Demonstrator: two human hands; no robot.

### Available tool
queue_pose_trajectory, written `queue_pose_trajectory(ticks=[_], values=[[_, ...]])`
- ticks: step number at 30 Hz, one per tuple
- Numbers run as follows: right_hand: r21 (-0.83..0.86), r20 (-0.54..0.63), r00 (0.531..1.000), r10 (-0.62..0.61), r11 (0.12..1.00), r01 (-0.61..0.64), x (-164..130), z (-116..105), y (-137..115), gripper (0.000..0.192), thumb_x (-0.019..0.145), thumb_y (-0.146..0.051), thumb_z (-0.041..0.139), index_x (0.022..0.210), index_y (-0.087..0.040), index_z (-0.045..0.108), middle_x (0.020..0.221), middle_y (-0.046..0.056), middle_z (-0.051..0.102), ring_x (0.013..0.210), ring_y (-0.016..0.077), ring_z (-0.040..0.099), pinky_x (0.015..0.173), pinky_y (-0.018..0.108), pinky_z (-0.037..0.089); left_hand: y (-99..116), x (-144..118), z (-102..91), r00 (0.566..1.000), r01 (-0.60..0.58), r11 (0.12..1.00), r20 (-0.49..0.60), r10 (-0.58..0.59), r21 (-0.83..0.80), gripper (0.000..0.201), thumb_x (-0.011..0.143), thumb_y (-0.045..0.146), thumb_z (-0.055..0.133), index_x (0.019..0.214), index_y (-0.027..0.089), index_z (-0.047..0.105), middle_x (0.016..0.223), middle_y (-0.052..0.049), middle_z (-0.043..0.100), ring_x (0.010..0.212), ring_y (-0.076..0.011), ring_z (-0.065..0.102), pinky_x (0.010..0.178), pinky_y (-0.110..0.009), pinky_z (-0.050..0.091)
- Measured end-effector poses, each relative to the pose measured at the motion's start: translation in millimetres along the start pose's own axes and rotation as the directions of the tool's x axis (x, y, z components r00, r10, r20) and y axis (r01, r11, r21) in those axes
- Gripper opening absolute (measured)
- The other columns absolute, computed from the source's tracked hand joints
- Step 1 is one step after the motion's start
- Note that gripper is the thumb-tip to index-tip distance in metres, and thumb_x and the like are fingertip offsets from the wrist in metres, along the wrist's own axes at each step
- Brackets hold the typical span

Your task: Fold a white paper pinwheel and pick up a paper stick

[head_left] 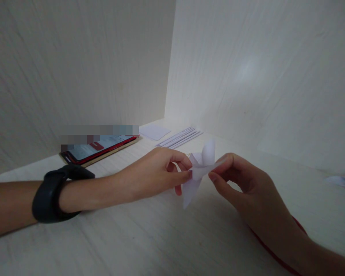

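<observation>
A piece of folded white paper with several flaps stands between my two hands, above the pale table. My left hand pinches it from the left with thumb and index finger, and its other fingers are curled partly behind. From the right, my right hand has thumb and index finger closed on the tip of one flap. One flap at the top curls over, and a pointed one hangs down toward the table. The exact folds at my left fingertips are hidden.
Beyond my left hand lie several thin white paper strips and a flat white paper sheet. A phone with its screen lit rests by the left wall. A curled paper scrap is at the far right. Pale walls meet behind the table.
</observation>
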State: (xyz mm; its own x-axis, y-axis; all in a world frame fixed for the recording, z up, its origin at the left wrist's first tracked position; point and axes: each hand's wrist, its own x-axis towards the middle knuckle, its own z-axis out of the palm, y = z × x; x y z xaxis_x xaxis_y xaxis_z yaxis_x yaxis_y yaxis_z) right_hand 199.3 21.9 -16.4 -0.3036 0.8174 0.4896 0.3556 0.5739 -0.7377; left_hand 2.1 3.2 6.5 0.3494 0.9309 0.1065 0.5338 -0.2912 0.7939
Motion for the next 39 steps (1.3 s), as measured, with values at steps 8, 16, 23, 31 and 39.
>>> queue_pose_trajectory(ticks=[8,16,23,31,39], values=[[-0.021,0.076,0.997,0.003,1.000,-0.002,-4.4,-0.9,-1.2,0.008,0.074,-0.028,0.056,0.067,-0.024,0.052,0.067,-0.001,0.059,0.062,0.0157,0.056,0.056,0.029,0.043,4.3,0.0,0.9,0.999,-0.011,0.996,-0.053,0.006,-0.085,0.017,0.081,0.029,0.061,0.069,0.017,0.062,0.061,0.001,0.063,0.054,-0.0093,0.055,0.048,-0.017,0.039],[-0.091,0.097,0.995,-0.002,0.996,0.011,-3.7,-0.6,-6.2,0.009,0.073,-0.025,0.054,0.065,-0.024,0.051,0.062,-0.002,0.058,0.057,0.0147,0.053,0.053,0.028,0.042,1.2,-1.3,-0.3,0.995,-0.052,0.999,-0.090,0.053,0.010,0.021,0.084,0.028,0.061,0.065,0.017,0.058,0.061,0.002,0.063,0.059,-0.0100,0.059,0.051,-0.017,0.039],[-0.085,0.113,0.993,0.016,0.996,-0.006,-4.3,-0.5,-4.8,0.007,0.073,-0.026,0.055,0.067,-0.024,0.052,0.063,-0.002,0.059,0.058,0.0151,0.054,0.055,0.029,0.043,1.8,-1.4,0.0,0.993,-0.081,0.997,-0.084,0.082,0.006,0.019,0.083,0.023,0.061,0.065,0.017,0.057,0.060,0.005,0.061,0.058,-0.0090,0.058,0.051,-0.017,0.038],[-0.117,0.121,0.992,0.043,0.993,-0.028,-3.5,-1.8,-3.8,0.009,0.074,-0.028,0.054,0.067,-0.024,0.051,0.065,0.000,0.062,0.060,0.0164,0.057,0.055,0.030,0.044,4.9,-0.5,-0.1,0.993,-0.053,0.997,-0.105,0.059,0.059,0.017,0.085,0.029,0.061,0.072,0.017,0.062,0.067,0.001,0.068,0.062,-0.0118,0.062,0.056,-0.021,0.042],[-0.110,0.068,0.998,0.012,0.994,-0.005,-1.1,-4.0,1.0,0.009,0.075,-0.030,0.057,0.069,-0.024,0.055,0.064,0.001,0.063,0.059,0.0167,0.058,0.052,0.029,0.046,10.1,-2.0,-6.1,0.994,-0.030,0.987,-0.095,0.046,0.160,0.018,0.081,0.025,0.059,0.091,0.019,0.073,0.079,-0.002,0.073,0.070,-0.0164,0.065,0.060,-0.025,0.046]])
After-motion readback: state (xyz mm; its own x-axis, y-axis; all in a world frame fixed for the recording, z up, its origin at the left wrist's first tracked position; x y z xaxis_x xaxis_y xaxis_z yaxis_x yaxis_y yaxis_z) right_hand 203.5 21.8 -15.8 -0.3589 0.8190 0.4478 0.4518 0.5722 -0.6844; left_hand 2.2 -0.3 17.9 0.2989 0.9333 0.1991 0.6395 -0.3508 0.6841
